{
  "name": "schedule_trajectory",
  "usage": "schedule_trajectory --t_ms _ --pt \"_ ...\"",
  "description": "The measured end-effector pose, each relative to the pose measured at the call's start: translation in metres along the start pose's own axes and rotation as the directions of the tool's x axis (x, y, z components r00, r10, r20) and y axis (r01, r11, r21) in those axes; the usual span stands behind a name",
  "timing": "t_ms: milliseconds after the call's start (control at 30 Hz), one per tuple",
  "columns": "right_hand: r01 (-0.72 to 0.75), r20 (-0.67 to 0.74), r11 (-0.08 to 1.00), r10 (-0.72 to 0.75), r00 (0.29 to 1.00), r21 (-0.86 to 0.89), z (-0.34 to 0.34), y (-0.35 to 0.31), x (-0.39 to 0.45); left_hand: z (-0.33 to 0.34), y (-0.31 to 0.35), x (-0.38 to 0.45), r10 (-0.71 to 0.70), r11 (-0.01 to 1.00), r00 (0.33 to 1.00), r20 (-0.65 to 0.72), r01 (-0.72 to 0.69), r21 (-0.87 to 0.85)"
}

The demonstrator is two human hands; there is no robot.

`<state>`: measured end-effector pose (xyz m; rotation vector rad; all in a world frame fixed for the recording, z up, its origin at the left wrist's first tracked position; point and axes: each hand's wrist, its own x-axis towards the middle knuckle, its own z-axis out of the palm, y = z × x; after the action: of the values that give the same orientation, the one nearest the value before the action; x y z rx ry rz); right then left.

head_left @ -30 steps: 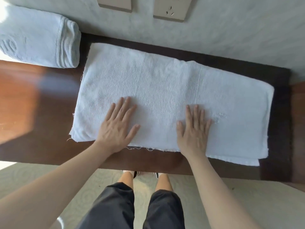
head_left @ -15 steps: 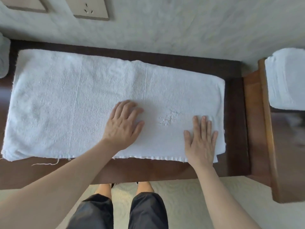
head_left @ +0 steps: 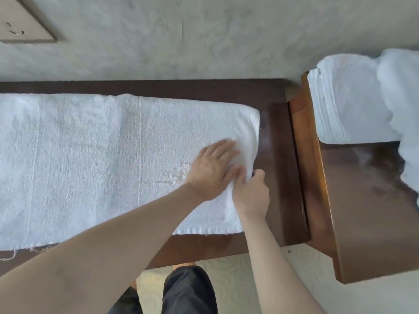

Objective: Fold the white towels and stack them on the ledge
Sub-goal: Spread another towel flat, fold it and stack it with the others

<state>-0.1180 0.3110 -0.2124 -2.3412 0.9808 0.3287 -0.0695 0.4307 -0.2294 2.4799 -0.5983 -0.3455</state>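
A long white towel [head_left: 95, 159], folded lengthwise, lies flat along the dark wooden ledge [head_left: 278, 168]. My left hand [head_left: 210, 171] rests flat on the towel near its right end, fingers straight. Right beside it my right hand [head_left: 251, 191] pinches the towel's right edge, fingers curled at the hem. A folded white towel [head_left: 344, 100] sits on the raised wooden surface [head_left: 367, 214] to the right, with a looser white towel [head_left: 405, 114] draped beside it at the frame's right edge.
A pale textured wall [head_left: 181, 37] runs behind the ledge, with a socket plate [head_left: 20, 26] at top left. The raised wooden surface stands higher than the ledge. My legs in dark shorts [head_left: 188, 291] stand on light carpet below.
Both hands have slid right along the towel to its right end. My right hand has gone from lying flat to pinching the edge. The view has shifted right, bringing the side towels into sight.
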Motion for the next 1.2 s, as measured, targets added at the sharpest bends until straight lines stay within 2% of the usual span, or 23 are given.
schedule_trajectory --t_ms 67,167,233,300,467,533,567,633,700,767,833,1033,1200 --pt "0.068 0.053 0.997 -0.069 0.996 0.022 -0.004 -0.007 -0.001 -0.013 0.002 0.008 -0.144 0.960 0.985 -0.098 0.115 -0.257" --pt "0.259 0.052 0.965 -0.260 0.964 0.029 -0.006 -0.025 -0.015 -0.038 -0.002 0.020 -0.273 0.845 0.962 0.026 0.253 -0.470" --pt "0.395 0.072 0.919 -0.393 0.917 -0.014 -0.003 -0.039 -0.033 -0.057 -0.007 0.022 -0.358 0.714 0.927 0.113 0.349 -0.607" --pt "0.478 0.121 0.877 -0.471 0.874 -0.041 0.002 -0.059 -0.051 -0.074 -0.018 0.019 -0.436 0.599 0.889 0.140 0.403 -0.692" --pt "0.590 0.225 0.800 -0.558 0.799 -0.109 0.024 -0.110 -0.092 -0.125 -0.059 -0.005 -0.626 0.423 0.775 0.084 0.428 -0.799" --pt "0.641 0.275 0.750 -0.589 0.760 -0.163 0.036 -0.130 -0.109 -0.148 -0.079 -0.023 -0.646 0.369 0.759 0.080 0.402 -0.838" --pt "0.662 0.297 0.726 -0.601 0.742 -0.185 0.044 -0.141 -0.118 -0.159 -0.089 -0.033 -0.646 0.373 0.760 0.066 0.390 -0.842" --pt "0.703 0.330 0.682 -0.628 0.705 -0.203 0.059 -0.163 -0.138 -0.180 -0.108 -0.055 -0.649 0.445 0.761 0.023 0.403 -0.800" --pt "0.740 0.350 0.641 -0.658 0.667 -0.205 0.073 -0.184 -0.161 -0.198 -0.127 -0.075 -0.669 0.525 0.743 0.012 0.484 -0.700" --pt "0.761 0.351 0.623 -0.681 0.642 -0.183 0.086 -0.204 -0.187 -0.215 -0.148 -0.096 -0.715 0.549 0.699 -0.001 0.560 -0.620" --pt "0.778 0.344 0.608 -0.704 0.621 -0.159 0.100 -0.225 -0.214 -0.235 -0.169 -0.118 -0.732 0.550 0.680 -0.040 0.555 -0.625" --pt "0.786 0.323 0.579 -0.718 0.617 -0.215 0.148 -0.283 -0.287 -0.287 -0.238 -0.182 -0.663 0.593 0.733 -0.153 0.389 -0.705" --pt "0.760 0.325 0.616 -0.690 0.647 -0.206 0.205 -0.323 -0.323 -0.302 -0.308 -0.214 -0.695 0.568 0.700 -0.163 0.396 -0.721"
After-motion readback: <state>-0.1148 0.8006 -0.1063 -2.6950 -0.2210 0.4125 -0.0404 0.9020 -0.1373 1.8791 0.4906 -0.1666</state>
